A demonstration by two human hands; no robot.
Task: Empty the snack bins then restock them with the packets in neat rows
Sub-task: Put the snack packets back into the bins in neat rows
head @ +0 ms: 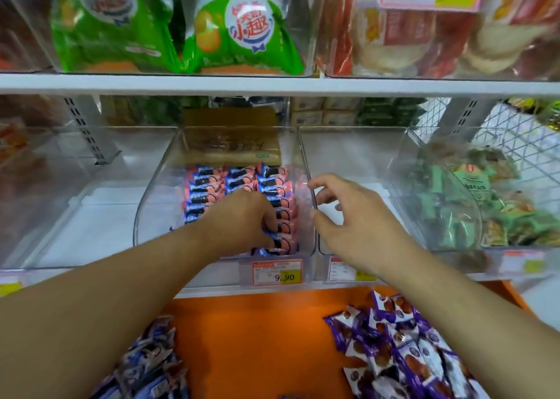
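A clear plastic snack bin (151, 204) stands on the middle shelf and holds pink-and-blue packets (212, 183) in three neat rows. My left hand (242, 216) is inside this bin, its fingers curled round packets of the right-hand row. My right hand (348, 216) hovers over the bin's right wall with fingers loosely spread, holding nothing. To the right stands a second clear bin (363, 156) with nothing in it. Below, on an orange surface (257, 338), lie loose purple-and-white packets (403, 347) at the right and blue-and-white packets (151, 362) at the left.
A brown box (233, 144) sits behind the pink packets. Another bin with green packets (472, 210) is at the far right. The shelf above carries green bags (230, 35) and red-and-white packs (424, 35). A price tag (277, 273) reading 9.90 hangs on the shelf edge.
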